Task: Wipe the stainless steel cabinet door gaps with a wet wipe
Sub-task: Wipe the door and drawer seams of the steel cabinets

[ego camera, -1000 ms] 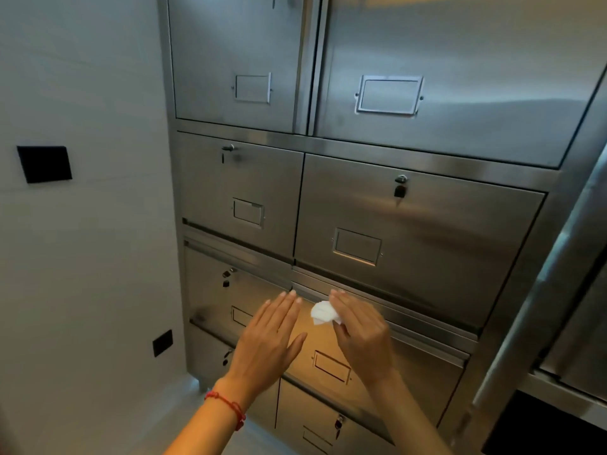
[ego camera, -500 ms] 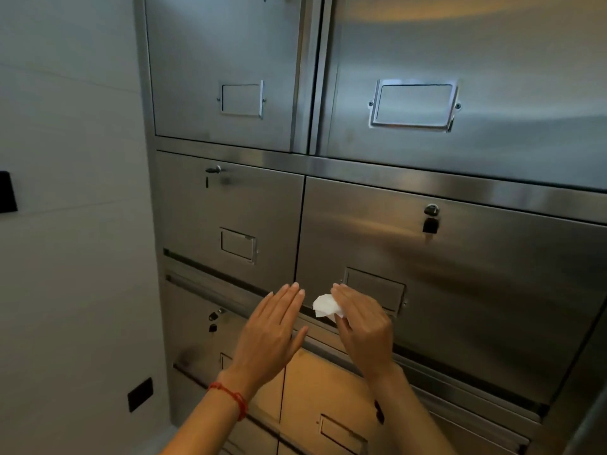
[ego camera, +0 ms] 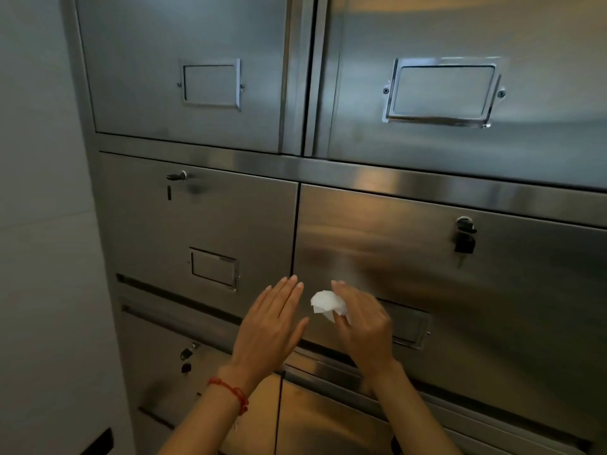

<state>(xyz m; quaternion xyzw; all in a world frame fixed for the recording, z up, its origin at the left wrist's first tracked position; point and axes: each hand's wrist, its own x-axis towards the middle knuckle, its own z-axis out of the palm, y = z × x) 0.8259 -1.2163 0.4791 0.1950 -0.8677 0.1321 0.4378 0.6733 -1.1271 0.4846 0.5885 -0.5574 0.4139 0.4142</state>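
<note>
A stainless steel cabinet (ego camera: 410,257) with several doors fills the view. My right hand (ego camera: 364,326) pinches a crumpled white wet wipe (ego camera: 325,303) in front of the middle right door, near its lower left corner. The vertical gap (ego camera: 296,231) between the two middle doors runs just above and left of the wipe. My left hand (ego camera: 269,326) is held up flat with straight fingers beside the wipe, holding nothing, its fingertips by the foot of that gap. A red string sits on the left wrist.
Keys hang in the locks of the middle left door (ego camera: 177,177), middle right door (ego camera: 464,238) and a lower door (ego camera: 187,356). Label frames (ego camera: 443,91) stick out from the door fronts. A white wall (ego camera: 39,224) closes off the left side.
The view has lifted and come closer to the cabinet. Both hands have risen with the wipe from the lower door row to the foot of the middle doors.
</note>
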